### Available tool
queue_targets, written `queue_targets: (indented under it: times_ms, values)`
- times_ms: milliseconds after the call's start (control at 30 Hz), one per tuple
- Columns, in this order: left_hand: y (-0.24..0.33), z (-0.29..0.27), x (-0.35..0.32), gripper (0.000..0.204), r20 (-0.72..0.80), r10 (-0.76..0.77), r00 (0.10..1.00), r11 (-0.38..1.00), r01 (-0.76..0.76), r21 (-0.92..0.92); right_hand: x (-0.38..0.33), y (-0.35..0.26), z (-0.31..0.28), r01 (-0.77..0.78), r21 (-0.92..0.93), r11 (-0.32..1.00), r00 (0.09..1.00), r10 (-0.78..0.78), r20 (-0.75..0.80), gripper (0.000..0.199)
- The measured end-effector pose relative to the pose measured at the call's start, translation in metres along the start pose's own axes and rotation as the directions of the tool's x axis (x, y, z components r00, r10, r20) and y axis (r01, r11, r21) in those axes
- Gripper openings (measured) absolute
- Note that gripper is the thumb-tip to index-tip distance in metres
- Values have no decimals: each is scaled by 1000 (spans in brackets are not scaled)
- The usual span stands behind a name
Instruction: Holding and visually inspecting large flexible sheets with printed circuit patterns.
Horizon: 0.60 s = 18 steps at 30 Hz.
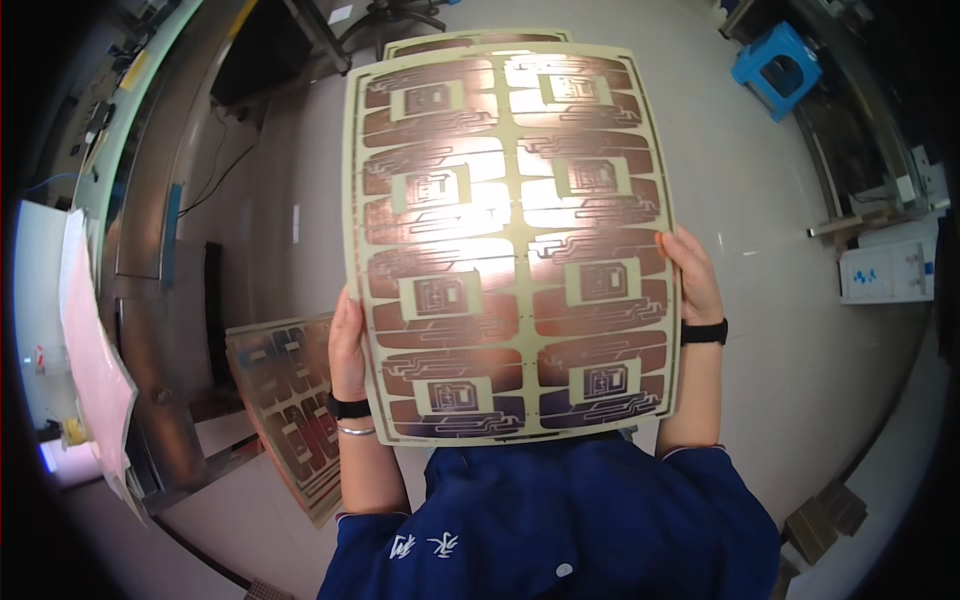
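I hold a large thin panel of copper circuit patterns (510, 240) upright in front of me; it is pale yellow with two columns of shiny copper traces. My left hand (347, 345) grips its left edge low down, and my right hand (692, 275) grips its right edge. A second panel edge (470, 40) shows just behind its top. Both wrists wear black bands.
A stack of similar copper panels (290, 400) leans at lower left beside a metal bench (150, 250). A blue plastic stool (778, 65) stands at the upper right, a white socket strip (885, 272) at the right, and a pink sheet (90, 350) at the far left.
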<state>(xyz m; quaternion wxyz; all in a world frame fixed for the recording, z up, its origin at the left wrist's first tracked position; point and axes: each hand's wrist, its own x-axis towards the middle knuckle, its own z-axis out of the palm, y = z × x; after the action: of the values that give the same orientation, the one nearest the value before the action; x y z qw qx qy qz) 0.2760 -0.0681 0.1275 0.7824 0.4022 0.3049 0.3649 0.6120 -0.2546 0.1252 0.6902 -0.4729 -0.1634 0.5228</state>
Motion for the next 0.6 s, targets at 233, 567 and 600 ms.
queue_targets:
  times_ms: [233, 567, 600]
  values:
    - [12, 20, -9, 53, -115, -61, 991, 876, -2, -483, 13, 7, 4, 209, 174, 962, 968, -179, -174, 16]
    - [-31, 46, -5, 48, 107, 32, 994, 831, 33, -555, 12, 19, 68, 200, 335, 921, 980, -185, -75, 25]
    - [-31, 38, -3, 46, 104, 47, 993, 862, 12, -507, 11, 18, 68, 195, 279, 940, 979, -168, -119, 22]
